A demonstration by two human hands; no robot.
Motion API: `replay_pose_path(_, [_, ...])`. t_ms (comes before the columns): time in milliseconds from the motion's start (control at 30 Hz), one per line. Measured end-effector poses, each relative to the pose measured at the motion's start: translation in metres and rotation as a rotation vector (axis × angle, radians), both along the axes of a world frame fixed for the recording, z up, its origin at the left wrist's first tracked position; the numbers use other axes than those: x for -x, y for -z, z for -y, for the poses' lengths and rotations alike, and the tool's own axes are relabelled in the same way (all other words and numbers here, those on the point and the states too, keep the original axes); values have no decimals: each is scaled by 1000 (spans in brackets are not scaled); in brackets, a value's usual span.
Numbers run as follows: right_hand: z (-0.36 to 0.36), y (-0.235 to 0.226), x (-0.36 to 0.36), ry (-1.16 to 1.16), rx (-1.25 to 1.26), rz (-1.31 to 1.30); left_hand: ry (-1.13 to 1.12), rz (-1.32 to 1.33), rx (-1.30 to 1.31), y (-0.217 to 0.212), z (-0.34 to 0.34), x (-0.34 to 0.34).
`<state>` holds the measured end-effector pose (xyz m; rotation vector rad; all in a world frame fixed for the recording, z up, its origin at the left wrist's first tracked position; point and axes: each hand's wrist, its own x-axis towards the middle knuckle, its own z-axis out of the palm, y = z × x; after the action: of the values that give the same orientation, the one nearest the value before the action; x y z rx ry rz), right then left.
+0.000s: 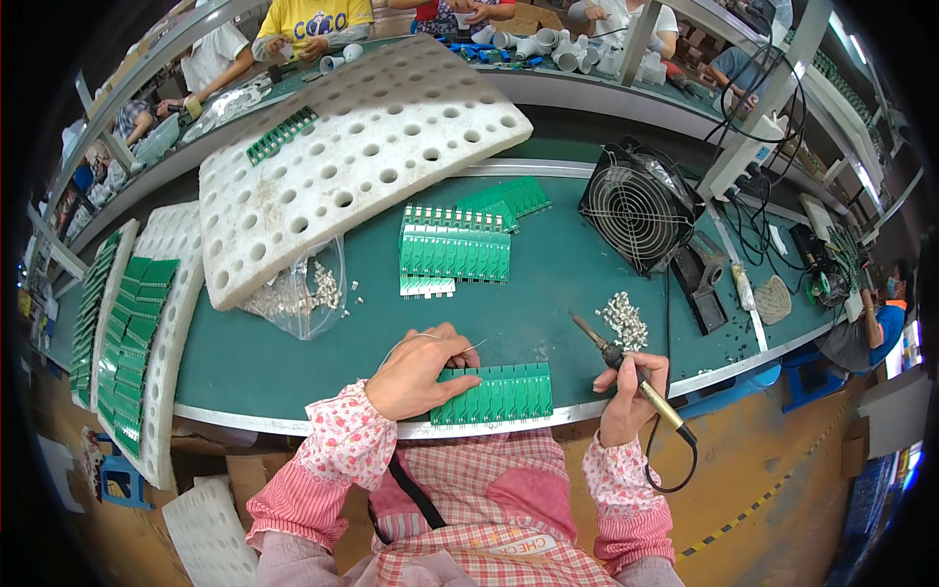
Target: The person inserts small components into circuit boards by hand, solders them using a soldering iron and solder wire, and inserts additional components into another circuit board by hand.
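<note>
**Soldering at the green bench: one hand on the board panel, the other on the iron**

The left hand [421, 372] is lying across the left end of a green circuit board panel [499, 393], its fingers pressed together and curled down onto the panel's near-left corner. A thin strand of solder wire [430, 338] is looping up from between those fingers and trailing off toward the right hand. The panel is sitting flat at the front edge of the green work table [548, 293], directly under and just right of the left hand, between the two hands.

The right hand [631, 391] is gripping a soldering iron [626, 367] in a closed fist, fingers wrapped around the handle, with the tip pointing up and away to the hand's upper left, well clear of the panel. The iron's black cord [675, 460] is hanging in a loop below the wrist.

Just beyond the iron's tip a small heap of silvery metal parts [624, 318] is lying on the table. Farther ahead of the left hand, a stack of more green panels [455, 252] is resting, and to its left a clear plastic bag [308, 293] of small pale parts is lying partly under a white perforated foam tray [362, 147]. A black fan [636, 203] is standing ahead of the right hand. Further out to the left, more green boards [132, 342] are stacked on another white tray.
</note>
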<state>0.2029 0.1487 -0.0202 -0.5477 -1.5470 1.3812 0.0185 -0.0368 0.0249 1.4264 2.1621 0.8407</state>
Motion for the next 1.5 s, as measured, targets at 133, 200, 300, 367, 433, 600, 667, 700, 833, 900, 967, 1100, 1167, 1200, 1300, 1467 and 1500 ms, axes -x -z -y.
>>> replay_pose_path(133, [-2, 5, 0, -11, 22, -38, 43, 142, -21, 1, -3, 11])
replay_pose_path(200, [-3, 5, 1, -9, 36, -48, 37, 635, 46, 3, -4, 18])
replay_pose_path(300, [-4, 6, 0, -7, 64, -74, 17, 686, -124, -2, -12, 33])
replay_pose_path(367, [-4, 5, -1, 57, 85, -70, -68, 626, -202, -13, -28, 49])
replay_pose_path(433, [-4, 5, -1, 77, 67, -63, -165, 505, -260, -11, -48, 74])
replay_pose_path(600, [4, -2, 4, 80, 15, -33, -364, -114, -242, -4, -71, 104])
replay_pose_path(667, [5, 0, 6, 69, 19, -25, -389, -259, -248, -8, -68, 102])
replay_pose_path(700, [5, 0, 6, 64, 16, -34, -394, -267, -252, -11, -66, 107])
replay_pose_path(833, [4, -1, 0, 94, 61, -14, -460, -521, -333, -28, -54, 145])
replay_pose_path(900, [-1, 4, -12, 119, 95, -63, -471, -588, -522, -33, -50, 184])
replay_pose_path(967, [-1, 0, -16, 128, 134, -43, -503, -683, -483, -40, -28, 228])
replay_pose_path(1100, [1, -31, -13, 187, 107, 7, -859, -664, -58, -39, 56, 334])
replay_pose_path(1167, [-28, -33, -42, 392, 5, -109, -828, -909, -31, -26, 32, 364])
replay_pose_path(1200, [-41, -41, -50, 440, -13, -103, -823, -876, -54, -20, 32, 383])
replay_pose_path(1300, [-88, -60, -56, 572, -75, -66, -788, -659, -114, -12, 48, 418])
replay_pose_path(1467, [-154, -70, -80, 662, -100, -51, -728, -790, -10, -26, 30, 434])
replay_pose_path(1500, [-162, -69, -83, 679, -97, -29, -729, -789, 63, -29, 28, 433])
